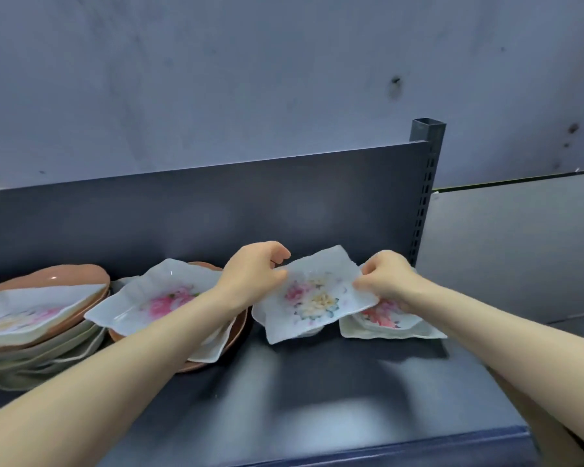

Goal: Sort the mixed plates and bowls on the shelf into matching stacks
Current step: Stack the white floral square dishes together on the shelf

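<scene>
Both hands hold one white square porcelain plate with a pink and yellow flower print (317, 299). It is tilted low over the dark grey metal shelf (317, 392), right of centre, and whether its underside touches the shelf cannot be told. The left hand (253, 276) pinches the plate's left edge, with its fingers curled at the rim. The right hand (386, 278) pinches the right edge, its fingers bent round it in the same way. Just beside the held plate, partly under the right hand, lies a low stack of white square plates with a red flower print (390, 323), close to the shelf's perforated upright post (425, 197). Beyond the left forearm, a white square plate with a pink flower (155, 299) rests on round terracotta-brown plates (240, 328). At the far left stands a mixed pile (38, 311) of terracotta, white floral and pale green dishes, blurred along its lower edge.
</scene>
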